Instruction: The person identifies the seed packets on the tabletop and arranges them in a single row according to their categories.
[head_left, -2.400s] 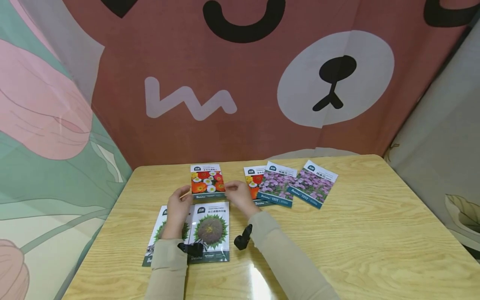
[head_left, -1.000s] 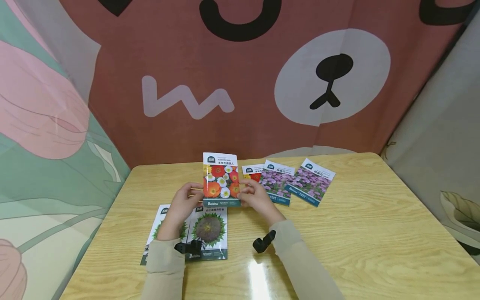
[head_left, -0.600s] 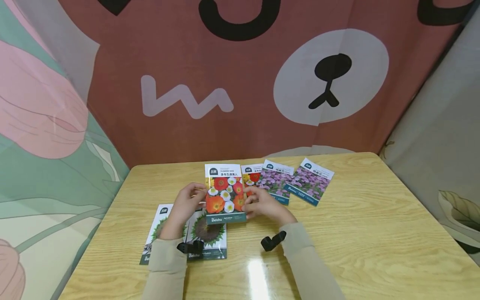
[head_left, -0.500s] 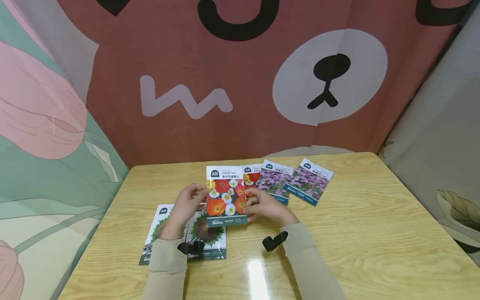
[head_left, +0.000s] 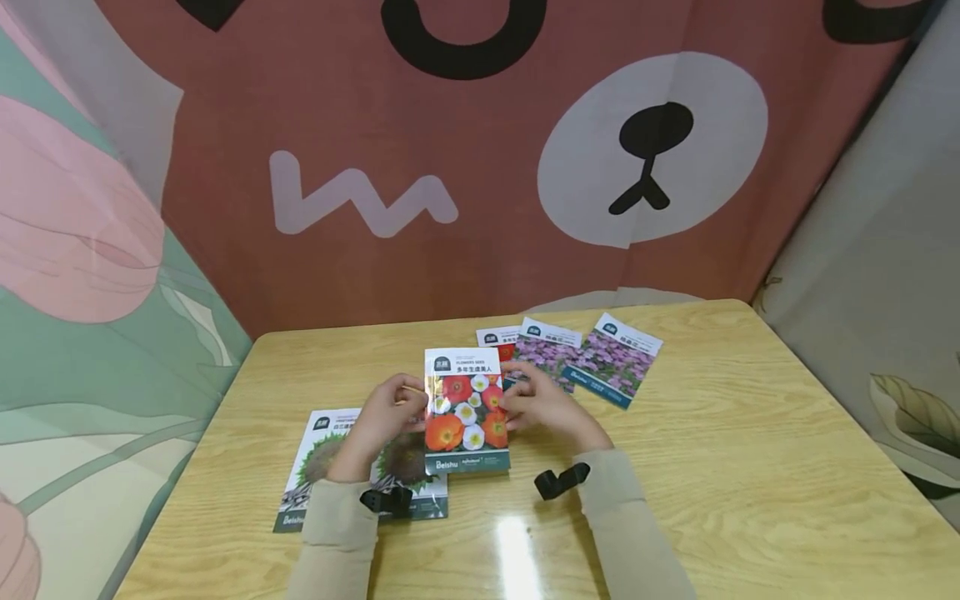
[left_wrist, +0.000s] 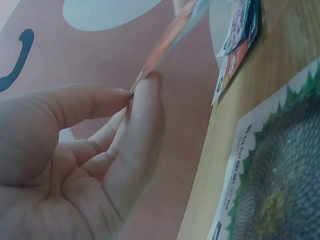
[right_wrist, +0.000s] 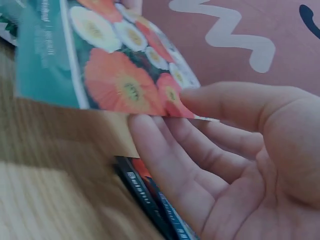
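Observation:
Between my hands is a seed packet (head_left: 467, 412) printed with red, orange and white poppies, raised above the table and tilted toward me. My left hand (head_left: 390, 421) pinches its left edge between thumb and index finger, seen closely in the left wrist view. On the opposite edge, my right hand (head_left: 551, 408) pinches it the same way, with the other fingers behind it. Below and left, two sunflower seed packets lie side by side: one (head_left: 318, 458) partly under my left wrist, the other (head_left: 420, 500) partly hidden by the poppy packet.
Behind my right hand lie a second poppy packet (head_left: 497, 335), mostly covered, and two purple-flower packets, one (head_left: 551, 337) overlapping it and another (head_left: 618, 358) further right. The wooden table (head_left: 712, 483) meets a printed curtain (head_left: 360, 275) at its far edge.
Both hands have lifted the poppy packet from the table behind the sunflower packets and brought it nearer and to the right. The other packets stay where they lay.

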